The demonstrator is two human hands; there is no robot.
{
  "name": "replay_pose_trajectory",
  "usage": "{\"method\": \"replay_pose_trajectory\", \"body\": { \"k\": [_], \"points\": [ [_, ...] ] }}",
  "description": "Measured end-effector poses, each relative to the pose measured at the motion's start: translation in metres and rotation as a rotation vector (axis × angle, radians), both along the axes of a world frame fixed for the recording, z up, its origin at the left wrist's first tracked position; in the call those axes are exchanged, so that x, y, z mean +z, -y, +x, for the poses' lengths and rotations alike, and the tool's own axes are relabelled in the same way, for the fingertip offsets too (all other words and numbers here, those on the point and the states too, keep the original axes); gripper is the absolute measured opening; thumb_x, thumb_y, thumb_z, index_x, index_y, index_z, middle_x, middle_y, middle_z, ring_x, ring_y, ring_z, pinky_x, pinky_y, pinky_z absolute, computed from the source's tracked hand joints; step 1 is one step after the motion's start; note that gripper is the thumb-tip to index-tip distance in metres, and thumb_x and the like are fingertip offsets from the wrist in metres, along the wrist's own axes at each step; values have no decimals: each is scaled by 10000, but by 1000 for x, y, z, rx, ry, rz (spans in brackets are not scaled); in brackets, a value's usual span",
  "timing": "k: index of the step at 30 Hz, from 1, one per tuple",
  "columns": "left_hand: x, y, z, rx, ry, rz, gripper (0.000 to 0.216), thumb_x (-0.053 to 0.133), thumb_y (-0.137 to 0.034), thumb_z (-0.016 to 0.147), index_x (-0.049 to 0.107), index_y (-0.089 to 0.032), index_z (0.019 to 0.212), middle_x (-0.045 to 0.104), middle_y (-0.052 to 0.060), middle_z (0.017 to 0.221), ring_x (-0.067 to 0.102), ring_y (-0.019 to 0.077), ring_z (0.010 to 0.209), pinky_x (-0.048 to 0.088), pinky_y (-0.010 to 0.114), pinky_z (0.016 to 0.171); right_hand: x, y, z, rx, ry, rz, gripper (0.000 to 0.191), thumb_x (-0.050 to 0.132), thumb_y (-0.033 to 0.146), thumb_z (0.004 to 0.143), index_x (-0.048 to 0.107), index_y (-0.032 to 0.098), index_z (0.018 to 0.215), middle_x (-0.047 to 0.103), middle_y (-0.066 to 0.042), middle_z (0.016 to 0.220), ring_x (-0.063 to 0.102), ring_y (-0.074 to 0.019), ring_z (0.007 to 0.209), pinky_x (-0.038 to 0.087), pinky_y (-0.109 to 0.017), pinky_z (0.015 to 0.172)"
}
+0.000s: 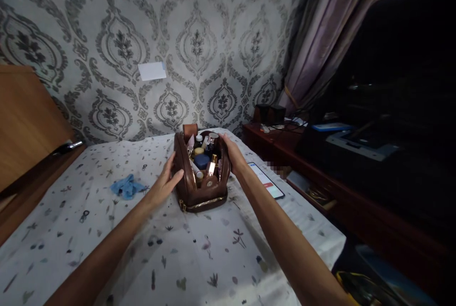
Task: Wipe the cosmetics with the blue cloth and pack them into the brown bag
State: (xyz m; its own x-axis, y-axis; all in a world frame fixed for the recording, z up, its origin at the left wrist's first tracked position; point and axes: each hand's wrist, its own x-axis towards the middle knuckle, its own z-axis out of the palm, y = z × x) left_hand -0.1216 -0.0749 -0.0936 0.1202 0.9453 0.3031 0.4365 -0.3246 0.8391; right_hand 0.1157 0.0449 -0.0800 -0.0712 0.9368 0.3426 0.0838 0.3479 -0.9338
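A brown leather makeup bag point(210, 197) stands unzipped on the printed sheet, its mouth facing up. Small bottles and jars fill it, among them a dark blue item point(201, 161), a bottle with a white cap point(199, 138) and a gold-topped bottle point(211, 167). My left hand point(164, 186) holds the bag's left side, thumb toward the front and fingertips partly hidden along the wall. On the opposite side, my right hand point(233, 154) grips the bag's upper edge, with most fingers hidden behind it.
A crumpled blue cloth point(128, 186) lies left of the bag on the sheet point(171, 258). To the right is a phone point(265, 180) with a lit screen. A dark red wooden desk point(267, 142) runs along the right side, and a wooden board point(32, 120) stands at left.
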Motion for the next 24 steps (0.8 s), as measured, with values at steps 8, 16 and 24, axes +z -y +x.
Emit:
{"method": "replay_pose_trajectory", "body": {
  "k": [8, 16, 24],
  "points": [
    [-9, -4, 8, -38, 107, -13, 766, 452, -586, 973, 160, -264, 1604, 146, 55, 1700, 156, 251, 1560, 142, 439, 1285, 13, -4, -10, 110, 309, 170, 562, 536, 579, 920, 668, 195, 1309, 602, -92, 1440, 502, -289, 1394, 309, -473, 1205],
    [-6, -3, 8, -42, 115, -9, 760, 475, -586, 957, 209, -266, 1593, 198, 53, 1688, 207, 266, 1547, 198, 446, 1274, 12, -4, -11, 96, 258, 148, 552, 581, 514, 927, 637, 135, 1324, 630, -139, 1400, 574, -260, 1318, 363, -419, 1176],
    [-4, -4, 6, -36, 92, -57, 796, 487, -651, 924, 215, -309, 1591, 242, 42, 1674, 372, 304, 1469, 359, 461, 1203, 21, -16, -8, 207, 229, 174, 549, 496, 525, 976, 592, 189, 1400, 536, -71, 1510, 460, -194, 1426, 273, -363, 1226]
  ]
}}
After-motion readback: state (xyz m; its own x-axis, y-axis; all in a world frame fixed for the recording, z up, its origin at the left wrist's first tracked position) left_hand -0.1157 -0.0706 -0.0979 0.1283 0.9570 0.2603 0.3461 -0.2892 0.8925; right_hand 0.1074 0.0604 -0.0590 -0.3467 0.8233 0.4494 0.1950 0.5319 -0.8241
